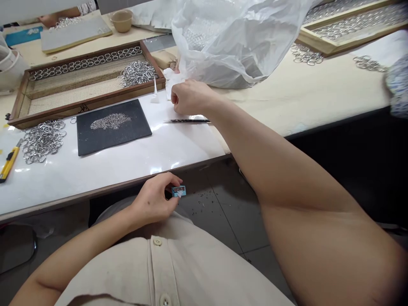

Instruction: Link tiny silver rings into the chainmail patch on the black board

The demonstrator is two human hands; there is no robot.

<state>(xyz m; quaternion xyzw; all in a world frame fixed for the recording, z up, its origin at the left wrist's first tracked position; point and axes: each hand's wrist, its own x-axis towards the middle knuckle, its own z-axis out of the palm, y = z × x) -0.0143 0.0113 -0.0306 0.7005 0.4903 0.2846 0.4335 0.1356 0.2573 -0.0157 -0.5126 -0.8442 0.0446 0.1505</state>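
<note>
Left hand (pixel 155 197) below the desk's (pixel 188 146) front edge, thumb and forefinger pinching a small blue pencil sharpener (pixel 179 190), scrap of white at its blade. Right hand (pixel 190 95) over the desktop, fingers curled, beside crumpled white tissue (pixel 174 80); cannot tell whether they grip anything. Dark pencil-like stick (pixel 188 121) lies just nearer the front edge. Left of it, black mat (pixel 135 132) bearing tiny metal bits (pixel 111 122). Behind mat: wooden-framed tray (pixel 111 97), metal rings (pixel 138 73) heaped toward its right end. Yellow utility knife (pixel 10 162) far left, near loose rings (pixel 43 141).
</note>
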